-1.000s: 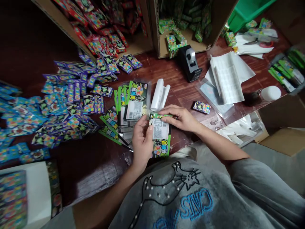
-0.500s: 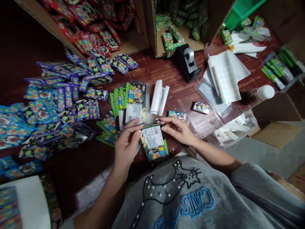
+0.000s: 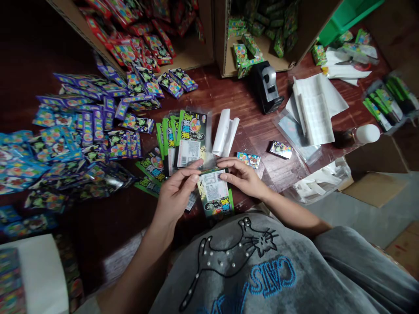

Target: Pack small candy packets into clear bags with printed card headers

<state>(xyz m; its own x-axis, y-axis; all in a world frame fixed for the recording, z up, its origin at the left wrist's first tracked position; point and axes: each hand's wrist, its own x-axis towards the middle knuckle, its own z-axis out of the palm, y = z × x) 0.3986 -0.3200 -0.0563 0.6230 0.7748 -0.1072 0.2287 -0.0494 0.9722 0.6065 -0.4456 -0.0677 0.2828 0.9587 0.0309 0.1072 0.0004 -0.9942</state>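
A black and green printed packet (image 3: 216, 203) with a white label hangs upside down between my hands at the table's near edge. My left hand (image 3: 178, 187) pinches its upper left corner between thumb and fingers. At the upper right edge, my right hand (image 3: 244, 176) grips it with the thumb over the label. Just beyond lie overlapping packets of the same kind (image 3: 193, 131) in clear sleeves. A folded white paper (image 3: 225, 133) rests right of them. One small blue box (image 3: 249, 160) lies behind my right hand, and a small purple box (image 3: 280, 149) is farther right.
Purple packs (image 3: 93, 126) and blue packs (image 3: 19, 163) are heaped at left. Cardboard boxes hold red packs (image 3: 127, 48) and green packs (image 3: 278, 26). A tape dispenser (image 3: 268, 87), label sheets (image 3: 314, 109) and a white-capped bottle (image 3: 366, 134) stand or lie at right.
The view has shifted slightly, so most things on the table appear farther right. My right thumb has moved onto the packet's label; both hands still hold the packet.
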